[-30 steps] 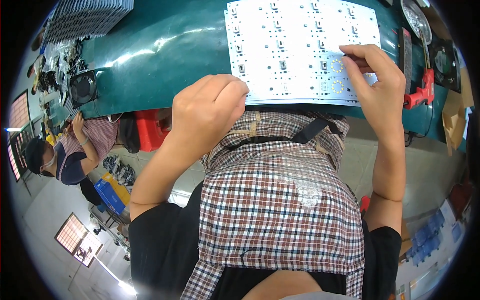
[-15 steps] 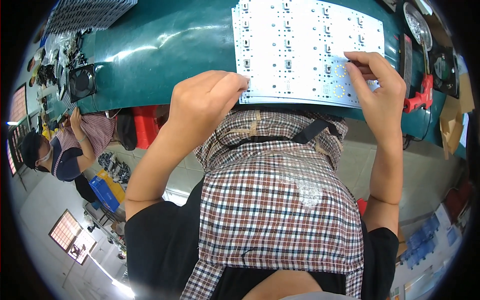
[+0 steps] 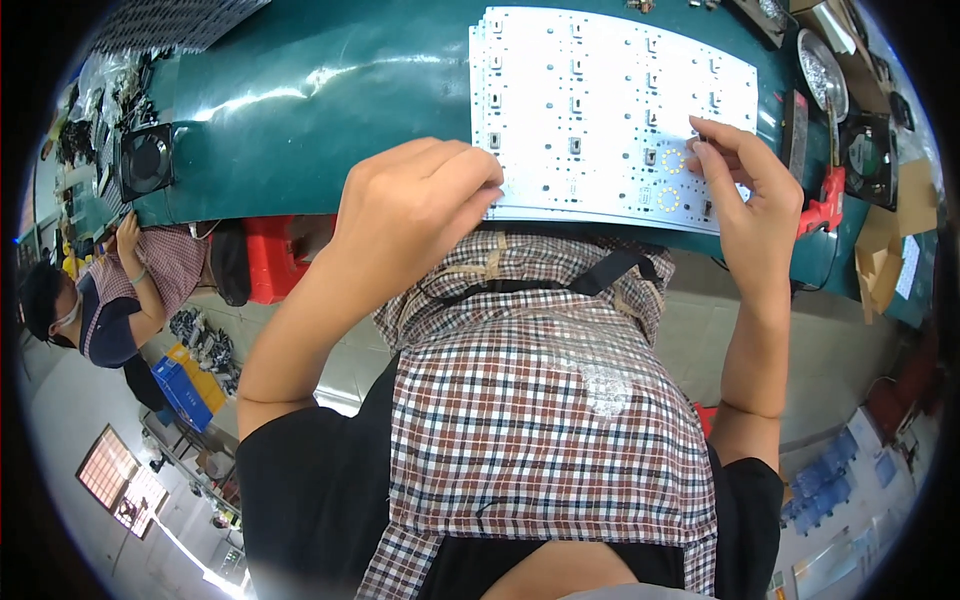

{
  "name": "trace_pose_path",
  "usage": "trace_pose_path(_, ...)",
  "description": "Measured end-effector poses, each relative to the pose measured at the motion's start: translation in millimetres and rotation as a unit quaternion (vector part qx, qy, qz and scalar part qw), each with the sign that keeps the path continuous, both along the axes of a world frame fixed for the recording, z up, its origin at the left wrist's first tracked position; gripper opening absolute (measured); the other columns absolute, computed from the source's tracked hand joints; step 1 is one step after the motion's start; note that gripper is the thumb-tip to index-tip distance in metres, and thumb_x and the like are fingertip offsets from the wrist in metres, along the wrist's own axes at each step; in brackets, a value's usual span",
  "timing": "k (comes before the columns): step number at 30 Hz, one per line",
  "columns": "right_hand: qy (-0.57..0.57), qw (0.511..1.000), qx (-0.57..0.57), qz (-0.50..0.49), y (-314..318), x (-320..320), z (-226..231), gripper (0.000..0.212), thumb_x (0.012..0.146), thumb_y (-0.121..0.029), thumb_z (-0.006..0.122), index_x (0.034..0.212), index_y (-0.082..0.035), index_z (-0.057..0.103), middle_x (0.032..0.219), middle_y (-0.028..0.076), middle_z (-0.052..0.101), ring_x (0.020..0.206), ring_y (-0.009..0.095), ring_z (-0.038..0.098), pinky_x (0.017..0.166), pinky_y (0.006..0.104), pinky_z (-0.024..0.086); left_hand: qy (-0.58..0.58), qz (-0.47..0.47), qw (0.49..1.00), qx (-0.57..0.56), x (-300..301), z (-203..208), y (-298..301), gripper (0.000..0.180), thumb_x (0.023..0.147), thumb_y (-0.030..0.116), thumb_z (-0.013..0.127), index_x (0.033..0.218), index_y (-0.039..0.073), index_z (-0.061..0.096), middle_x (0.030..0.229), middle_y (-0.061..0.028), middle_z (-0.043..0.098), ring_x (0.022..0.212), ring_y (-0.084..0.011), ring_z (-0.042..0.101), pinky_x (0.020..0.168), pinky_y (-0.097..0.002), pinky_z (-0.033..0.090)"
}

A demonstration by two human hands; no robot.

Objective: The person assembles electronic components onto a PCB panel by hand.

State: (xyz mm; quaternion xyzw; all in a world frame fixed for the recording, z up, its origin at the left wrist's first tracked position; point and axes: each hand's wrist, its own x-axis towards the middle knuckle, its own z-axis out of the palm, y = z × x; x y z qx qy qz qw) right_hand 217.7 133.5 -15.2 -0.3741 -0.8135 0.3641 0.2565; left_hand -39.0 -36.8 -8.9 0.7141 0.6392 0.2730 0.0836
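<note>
Stack of thin white rectangular circuit boards [image 3: 610, 110] lies flat at the near edge of a glossy green tabletop [image 3: 300, 130], directly before the wearer. Top board carries rows of small dark components; rings of yellow dots show near its lower right.

Left hand [image 3: 415, 200]: fingers curled inward, at the stack's near left corner. Fingertips partly hidden; whether they grip the board cannot be made out.

Right hand [image 3: 750, 180]: over the stack's right part, thumb and forefinger brought close together, other fingers bent. A small dark spot shows by the fingertips; whether it is a held piece is unclear.

Right of stack: red-handled tool [image 3: 825, 205], round shiny metal dish [image 3: 823, 72], square black fan [image 3: 868, 160]. Far left: another square black fan [image 3: 147, 162].
</note>
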Motion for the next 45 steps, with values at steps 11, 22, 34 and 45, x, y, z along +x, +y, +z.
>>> trace_pose_path(11,0.072,0.973,-0.220,-0.005,-2.6,14.0,9.4,0.023,0.096,0.005,0.067,0.119,0.009,0.067,0.101,0.015,0.075,0.090,0.019,0.075,0.081,0.0276,0.060,-0.127,0.025,0.990,-0.062,-48.2,9.7,73.4,0.013,0.093,0.012,0.073,0.102,0.004,0.074,0.093,-0.0067,0.075,0.083,-0.0153,0.070,0.076,-0.0291,0.055)
trace_pose_path(22,0.077,0.928,-0.365,-0.009,-5.3,12.9,16.5,0.024,0.096,0.004,0.067,0.119,0.010,0.064,0.100,0.018,0.075,0.089,0.021,0.075,0.077,0.0295,0.061,-0.008,0.053,0.996,-0.066,-101.9,-79.9,201.3,0.018,0.084,0.018,0.076,0.094,0.003,0.077,0.087,-0.0170,0.074,0.084,-0.0326,0.072,0.077,-0.0420,0.056)
trace_pose_path(34,-0.074,0.994,-0.020,0.080,-27.5,-1.8,19.2,0.020,0.082,0.008,0.074,0.101,0.002,0.072,0.086,0.009,0.071,0.077,0.017,0.073,0.070,0.0277,0.058,-0.470,0.099,0.872,-0.097,-96.6,-35.0,167.0,0.020,0.095,0.005,0.068,0.114,-0.002,0.070,0.090,-0.0064,0.072,0.076,-0.0128,0.069,0.071,-0.0263,0.058)
trace_pose_path(45,-0.076,0.995,-0.011,0.062,-24.2,3.7,20.2,0.014,0.090,0.007,0.070,0.104,0.006,0.069,0.092,0.009,0.074,0.080,0.013,0.072,0.075,0.0240,0.056,-0.638,0.042,0.727,-0.249,-55.1,9.5,91.5,0.028,0.094,0.002,0.072,0.120,-0.007,0.067,0.106,-0.0200,0.076,0.097,-0.0239,0.076,0.080,-0.0302,0.063)
